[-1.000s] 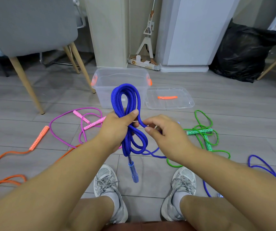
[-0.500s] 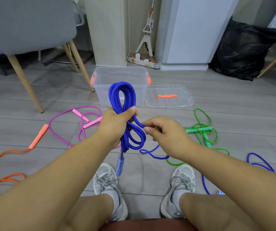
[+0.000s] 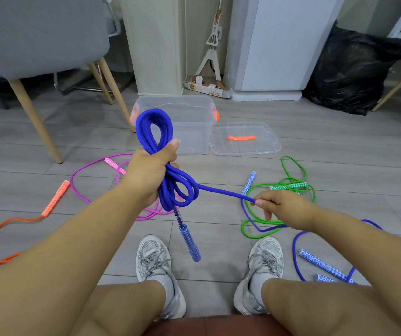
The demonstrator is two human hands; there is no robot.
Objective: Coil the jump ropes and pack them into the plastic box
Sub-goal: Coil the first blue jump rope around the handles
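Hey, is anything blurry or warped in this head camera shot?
Head view: the dangling blue handle is blurred, likely swinging; the left hand and blue coil are sharp; the wide-angle lens tilts the chair leg outward; light is soft, shadows faint.

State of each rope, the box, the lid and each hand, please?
blue rope: partly coiled, one strand stretched sideways
left hand: grips the coil
right hand: pinches the stretched strand
plastic box: open, looks empty
lid: off, on the floor beside the box
pink rope: loose on the floor
green rope: loose on the floor
orange rope: loose on the floor
second blue rope: loose on the floor
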